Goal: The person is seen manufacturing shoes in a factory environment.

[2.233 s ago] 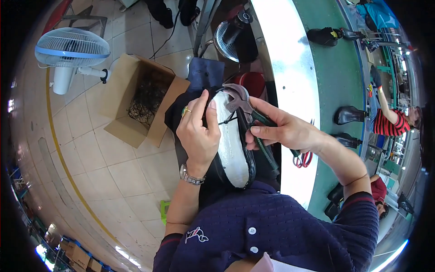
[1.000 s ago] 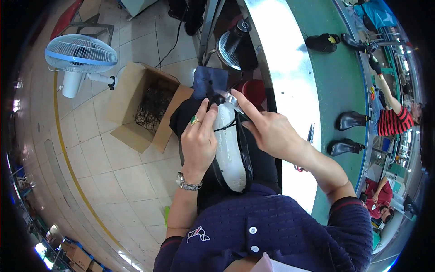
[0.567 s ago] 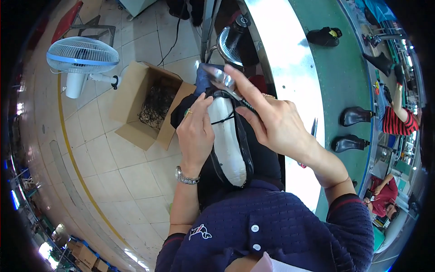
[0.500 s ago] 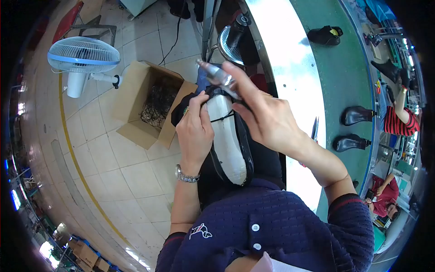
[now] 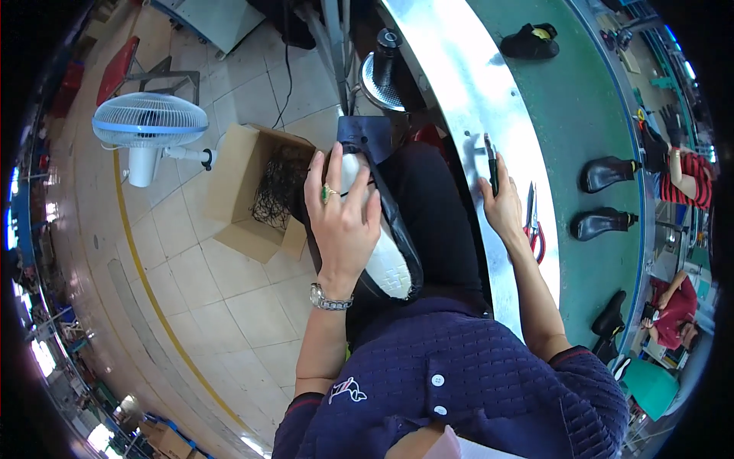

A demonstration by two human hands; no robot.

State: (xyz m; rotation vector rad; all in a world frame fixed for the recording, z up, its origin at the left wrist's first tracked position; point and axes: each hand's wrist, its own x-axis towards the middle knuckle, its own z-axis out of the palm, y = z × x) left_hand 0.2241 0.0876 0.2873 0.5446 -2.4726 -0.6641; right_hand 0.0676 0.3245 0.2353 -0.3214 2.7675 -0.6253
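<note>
Across my lap lies a black shoe upper with a white underside (image 5: 388, 268), its far end against a blue-grey support (image 5: 364, 128). My left hand (image 5: 342, 218) rests on the white underside, fingers spread and stretched out. Over the metal bench top, my right hand (image 5: 502, 205) has its fingers closed round the black handle of a slim hand tool (image 5: 492, 162) with a silver metal head. The tool's exact kind is too small to tell. Just beside that hand, red-handled scissors (image 5: 534, 229) lie on the bench.
Left of my legs stands an open cardboard box (image 5: 229, 180) with tangled black cords. A fan (image 5: 149, 126) is farther left. The metal bench (image 5: 455, 61) runs along my right, beside a green conveyor (image 5: 547, 115) carrying several black shoes (image 5: 608, 174). A person in stripes (image 5: 692, 180) sits beyond.
My right hand has moved from the shoe to the bench on the right, bringing the tool along. My left hand has spread its fingers over the white underside.
</note>
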